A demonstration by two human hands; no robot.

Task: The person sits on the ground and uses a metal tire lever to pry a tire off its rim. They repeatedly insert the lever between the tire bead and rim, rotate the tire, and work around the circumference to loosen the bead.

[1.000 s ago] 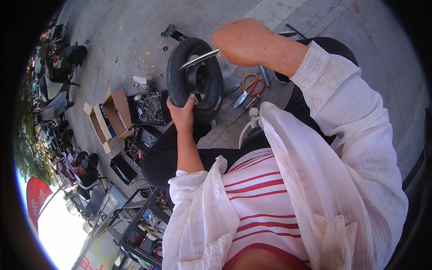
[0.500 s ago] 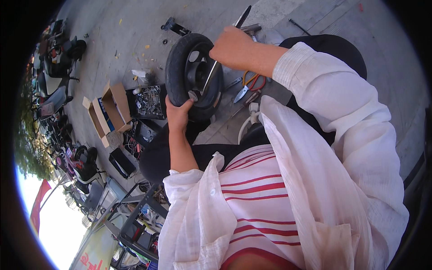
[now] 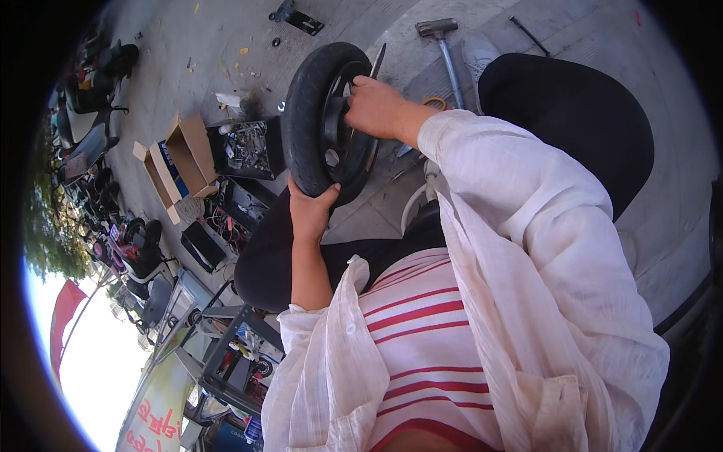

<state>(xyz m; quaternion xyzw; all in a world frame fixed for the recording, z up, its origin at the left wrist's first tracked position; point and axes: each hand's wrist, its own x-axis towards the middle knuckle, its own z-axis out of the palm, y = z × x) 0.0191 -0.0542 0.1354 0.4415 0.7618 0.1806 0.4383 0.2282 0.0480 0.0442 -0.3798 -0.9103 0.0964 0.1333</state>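
Note:
A small black-tyred wheel (image 3: 305, 113) stands upright between my knees, its rim and hub turned to the right. My left hand (image 3: 312, 211) is closed round the tyre's near lower edge, thumb towards the rim. My right hand (image 3: 373, 107) is a fist on the rim side by the hub. It grips a tyre lever (image 3: 380, 62), whose dark flat end sticks up past the knuckles; the rest is hidden behind the hand and wheel. Beyond my right wrist lies a hammer (image 3: 448, 64) on the ground. Orange-handled scissors (image 3: 434, 102) are partly covered by my right forearm.
Left of the wheel sit a black tray of small metal parts (image 3: 248, 147) and an open cardboard box (image 3: 192, 158). A black bracket (image 3: 297, 18) and a thin dark rod (image 3: 529, 36) lie farther off. Parked scooters (image 3: 98, 124) line the far left; a metal rack (image 3: 226, 361) stands lower left.
My right hand has come down against the rim, and the lever now shows only its upper end. The wheel is turned more edge-on. The hammer has come into fuller view.

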